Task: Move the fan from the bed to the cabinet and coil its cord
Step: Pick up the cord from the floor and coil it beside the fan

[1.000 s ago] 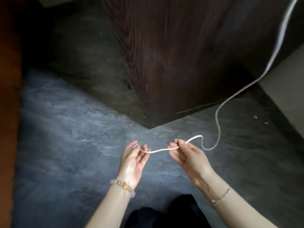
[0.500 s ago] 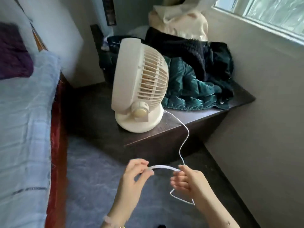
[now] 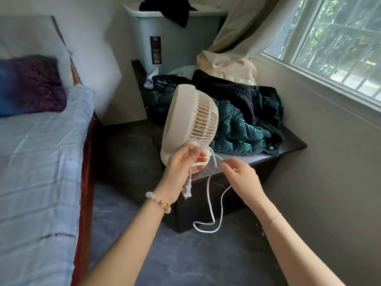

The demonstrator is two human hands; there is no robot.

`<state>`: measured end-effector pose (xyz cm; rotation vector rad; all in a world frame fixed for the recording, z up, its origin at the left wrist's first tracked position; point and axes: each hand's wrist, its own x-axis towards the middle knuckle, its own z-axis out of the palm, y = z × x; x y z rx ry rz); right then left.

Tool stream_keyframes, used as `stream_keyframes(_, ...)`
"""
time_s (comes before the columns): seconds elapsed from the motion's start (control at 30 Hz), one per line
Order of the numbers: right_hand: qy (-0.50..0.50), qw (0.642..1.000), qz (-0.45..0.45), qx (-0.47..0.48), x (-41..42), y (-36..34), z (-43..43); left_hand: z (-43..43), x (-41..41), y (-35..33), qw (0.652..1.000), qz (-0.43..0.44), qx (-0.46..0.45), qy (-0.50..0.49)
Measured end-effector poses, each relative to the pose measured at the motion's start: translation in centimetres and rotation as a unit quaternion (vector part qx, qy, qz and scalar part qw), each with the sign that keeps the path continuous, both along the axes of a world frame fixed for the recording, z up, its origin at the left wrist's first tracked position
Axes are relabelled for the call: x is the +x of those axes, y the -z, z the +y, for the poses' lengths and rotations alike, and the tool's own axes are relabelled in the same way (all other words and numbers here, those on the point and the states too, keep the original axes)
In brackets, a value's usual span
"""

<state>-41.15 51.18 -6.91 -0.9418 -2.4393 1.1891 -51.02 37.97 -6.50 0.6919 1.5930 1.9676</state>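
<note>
Your left hand (image 3: 181, 164) pinches the cord (image 3: 208, 195), its plug (image 3: 187, 190) hanging downward below that grip; your right hand (image 3: 240, 178) holds the cord beside it, a loop drooping beneath. Just behind stands the fan (image 3: 189, 122) upright on the cabinet (image 3: 288, 145), grille facing right.

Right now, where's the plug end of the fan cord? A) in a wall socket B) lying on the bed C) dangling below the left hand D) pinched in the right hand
C: the plug hangs just under the left hand, which holds the cord near the fan; the right hand grips cord further along.
</note>
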Motion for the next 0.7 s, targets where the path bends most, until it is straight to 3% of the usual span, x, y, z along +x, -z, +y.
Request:
stream_keyframes(0.07, -0.083, 0.991, 0.073, -0.078, -0.3, 0.0, -0.6, -0.3, -0.5, -0.4, 0.999, -0.040, 0.032, 0.007)
stream_keyframes(0.13, -0.144, 0.978, 0.087, -0.123, -0.8, 0.0, -1.2, -0.4, -1.1, -0.9, 0.994, -0.091, 0.059, 0.016)
stream_keyframes(0.27, -0.140, 0.981, 0.104, -0.086, -1.2, 0.6, -1.9, -0.9, -1.7, -1.6, 0.977, -0.176, 0.121, 0.031)
stream_keyframes(0.4, -0.148, 0.973, 0.115, -0.131, -0.4, 1.5, -2.0, -1.5, -2.1, -2.5, 0.956, -0.219, 0.188, 0.046)
stream_keyframes(0.53, -0.133, 0.965, 0.151, -0.167, -0.1, 1.7, -2.9, -2.1, -2.5, -3.8, 0.945, -0.216, 0.234, 0.076)
stream_keyframes(0.7, -0.216, 0.951, 0.170, -0.139, -0.6, 0.5, -3.8, -2.7, -1.8, -4.7, 0.937, -0.221, 0.251, 0.101)
